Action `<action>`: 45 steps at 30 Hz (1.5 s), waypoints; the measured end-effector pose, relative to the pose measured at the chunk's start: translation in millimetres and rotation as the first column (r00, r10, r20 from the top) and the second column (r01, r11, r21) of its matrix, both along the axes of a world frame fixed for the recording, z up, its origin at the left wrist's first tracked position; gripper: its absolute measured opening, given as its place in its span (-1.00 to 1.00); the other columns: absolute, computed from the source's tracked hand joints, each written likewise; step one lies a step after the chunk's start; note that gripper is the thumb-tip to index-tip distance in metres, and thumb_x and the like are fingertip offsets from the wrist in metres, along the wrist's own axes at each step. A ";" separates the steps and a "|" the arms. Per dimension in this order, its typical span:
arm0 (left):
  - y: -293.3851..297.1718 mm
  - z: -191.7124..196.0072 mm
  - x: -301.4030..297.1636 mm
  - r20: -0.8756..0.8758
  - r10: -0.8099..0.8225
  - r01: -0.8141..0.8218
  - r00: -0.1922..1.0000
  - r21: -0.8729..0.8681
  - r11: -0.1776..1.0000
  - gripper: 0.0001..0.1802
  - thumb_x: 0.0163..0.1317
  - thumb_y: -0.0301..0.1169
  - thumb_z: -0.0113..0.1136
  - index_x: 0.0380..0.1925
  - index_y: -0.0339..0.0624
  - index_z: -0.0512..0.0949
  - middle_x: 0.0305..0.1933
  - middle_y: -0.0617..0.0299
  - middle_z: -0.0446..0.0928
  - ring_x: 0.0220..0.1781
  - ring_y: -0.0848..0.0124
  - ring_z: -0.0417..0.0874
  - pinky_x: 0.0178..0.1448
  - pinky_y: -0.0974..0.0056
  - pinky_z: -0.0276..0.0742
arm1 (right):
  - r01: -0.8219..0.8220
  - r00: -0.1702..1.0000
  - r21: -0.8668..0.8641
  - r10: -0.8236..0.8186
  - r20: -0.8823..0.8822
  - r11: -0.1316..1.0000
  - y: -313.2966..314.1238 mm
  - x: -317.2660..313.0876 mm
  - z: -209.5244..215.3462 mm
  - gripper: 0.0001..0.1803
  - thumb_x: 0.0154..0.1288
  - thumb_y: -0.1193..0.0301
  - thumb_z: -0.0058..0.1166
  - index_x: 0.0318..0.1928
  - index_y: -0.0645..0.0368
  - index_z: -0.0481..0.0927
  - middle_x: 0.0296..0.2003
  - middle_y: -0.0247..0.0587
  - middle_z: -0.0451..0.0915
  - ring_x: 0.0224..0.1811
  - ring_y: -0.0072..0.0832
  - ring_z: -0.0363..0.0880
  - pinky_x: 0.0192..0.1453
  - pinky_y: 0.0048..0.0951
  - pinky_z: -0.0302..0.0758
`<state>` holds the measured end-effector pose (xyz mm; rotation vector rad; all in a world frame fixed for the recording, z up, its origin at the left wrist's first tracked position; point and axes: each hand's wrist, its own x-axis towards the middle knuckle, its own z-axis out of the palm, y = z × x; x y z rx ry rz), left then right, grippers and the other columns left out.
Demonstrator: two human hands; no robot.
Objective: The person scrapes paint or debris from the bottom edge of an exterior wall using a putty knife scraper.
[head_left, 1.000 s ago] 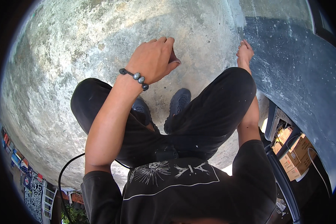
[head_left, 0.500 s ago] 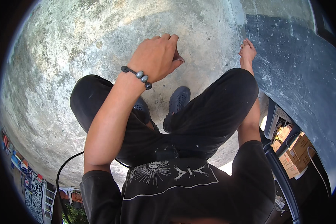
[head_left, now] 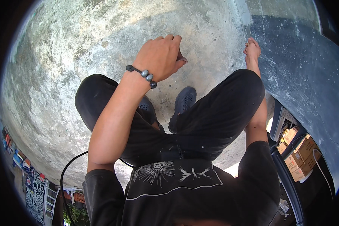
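Clock hours run from the middle of the view. At twelve o'clock hangs the left hand (head_left: 158, 58), back upward, fingers curled and thumb drawn in; a pale edge shows by the thumb, but whether it grips anything I cannot tell. Its wrist wears a bracelet (head_left: 147, 75), and its forearm slants up from seven o'clock over one thigh. The right hand (head_left: 253, 49), at two o'clock, has its fingers folded beside the wall (head_left: 297, 67), the thing nearest it, which spans one to three o'clock; whether it grips something there is too small to tell. That arm passes outside the bent knee, probably because this gives it a free path to the wall's foot. The squat in black trousers (head_left: 229, 103) seems to keep the body low, shoes (head_left: 186, 98) flat on the floor (head_left: 207, 49). Beyond lie a cable (head_left: 62, 173) at eight and boxes (head_left: 302, 158) near four.
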<state>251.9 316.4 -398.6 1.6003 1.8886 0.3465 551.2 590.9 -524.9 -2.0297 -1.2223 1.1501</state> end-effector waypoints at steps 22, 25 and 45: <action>8.1 -13.8 -48.8 0.037 0.027 -0.023 0.999 -0.094 0.995 -0.45 0.24 -0.04 0.19 0.03 -0.28 0.50 -0.07 0.01 0.63 -0.09 0.15 0.68 0.00 0.13 0.59 | -0.114 0.980 -0.233 0.148 0.133 0.966 -14.7 23.9 5.9 -0.62 0.37 0.22 0.06 0.13 0.06 0.55 -0.42 -0.45 0.46 -0.56 -0.67 0.27 -0.57 -0.58 0.21; 31.8 -3.2 -75.7 0.237 0.328 -0.236 0.915 -0.345 0.908 -0.24 0.19 0.09 0.21 0.19 -0.31 0.39 0.08 -0.04 0.58 -0.16 0.18 0.72 -0.21 0.18 0.66 | -0.332 0.912 -0.292 0.384 0.142 0.897 -17.8 17.1 37.9 -0.62 0.33 0.20 0.11 0.08 0.08 0.59 -0.45 -0.38 0.50 -0.53 -0.62 0.36 -0.47 -0.49 0.32; 25.3 -247.6 -156.6 -0.453 0.550 -0.542 0.702 0.160 0.825 -0.01 0.31 0.32 -0.28 0.49 -0.15 -0.19 0.59 0.01 -0.30 0.61 0.06 -0.33 0.51 -0.27 -0.34 | -0.637 0.459 -0.564 0.846 0.270 0.526 -118.5 101.2 166.6 -0.71 0.33 0.26 0.09 -0.17 0.26 0.53 -0.35 0.07 0.60 -0.24 -0.07 0.58 -0.11 -0.20 0.43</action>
